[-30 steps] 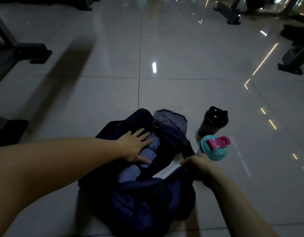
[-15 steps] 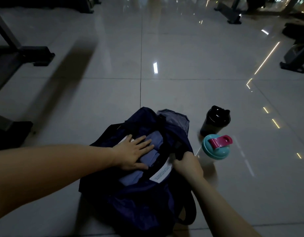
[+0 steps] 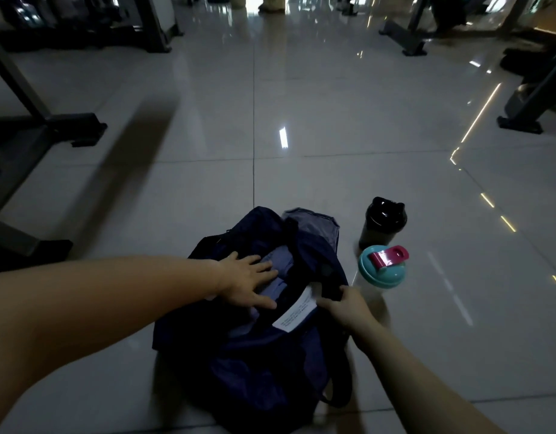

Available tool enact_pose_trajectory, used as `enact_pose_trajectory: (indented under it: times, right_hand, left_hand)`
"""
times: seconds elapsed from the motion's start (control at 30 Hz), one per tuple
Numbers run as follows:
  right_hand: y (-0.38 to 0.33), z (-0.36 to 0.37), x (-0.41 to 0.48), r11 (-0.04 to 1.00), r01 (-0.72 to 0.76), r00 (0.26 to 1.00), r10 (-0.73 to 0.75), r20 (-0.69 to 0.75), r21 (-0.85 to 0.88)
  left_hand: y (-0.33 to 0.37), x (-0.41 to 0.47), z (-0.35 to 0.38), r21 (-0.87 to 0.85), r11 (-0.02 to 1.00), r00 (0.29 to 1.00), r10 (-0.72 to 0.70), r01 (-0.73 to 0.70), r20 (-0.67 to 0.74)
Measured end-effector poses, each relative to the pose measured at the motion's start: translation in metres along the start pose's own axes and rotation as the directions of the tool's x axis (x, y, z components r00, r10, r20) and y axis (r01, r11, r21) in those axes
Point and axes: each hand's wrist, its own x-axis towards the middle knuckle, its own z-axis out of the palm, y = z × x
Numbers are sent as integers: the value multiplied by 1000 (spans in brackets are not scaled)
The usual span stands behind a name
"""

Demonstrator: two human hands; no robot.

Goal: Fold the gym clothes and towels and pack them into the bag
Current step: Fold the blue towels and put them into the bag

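We pack: left hand (image 3: 245, 283), grip spread flat, presses folded clothes (image 3: 278, 261) into the bag (image 3: 264, 371) on the floor (image 3: 301, 120), right hand (image 3: 342, 305) pinching its edge (next, probably, closing it two-handed).

Open navy bag (image 3: 264, 364) slumped on the floor, folded light-blue cloth (image 3: 278, 270) inside.

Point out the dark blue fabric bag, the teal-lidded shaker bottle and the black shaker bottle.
dark blue fabric bag (image 3: 254, 371), head view, near side panel.
teal-lidded shaker bottle (image 3: 386, 275), head view, lid top.
black shaker bottle (image 3: 386, 214), head view, lid.
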Motion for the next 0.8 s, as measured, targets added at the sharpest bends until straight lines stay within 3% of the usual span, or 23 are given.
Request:
enact_pose_trajectory:
  times: [0.1,0.23,0.4,0.6,0.8]
  right_hand:
    - [0,1,-3,988,91,996,-90,15,-128]
    - [-15,-21,-29,944,208,977,-213,5,-257]
    - [-38,-90,-74,899,289,941,-330,-73,-330]
    - [-54,-211,-152,949,173,927,-247,-281,-263]
    - [-4,-335,-205,972,-16,891,-93,-445,-235]
  left_hand:
    - [13,-25,-28,-6,999,998,-36,36,-52]
    - [36,-53,-71,6,999,962,-44,47,-269]
    - [109,-84,-152,-219,975,898,-64,-37,-435]
    - [213,-97,-237,-521,765,771,-50,-379,-635]
    - [318,-76,-304,-587,551,730,62,-593,-680]
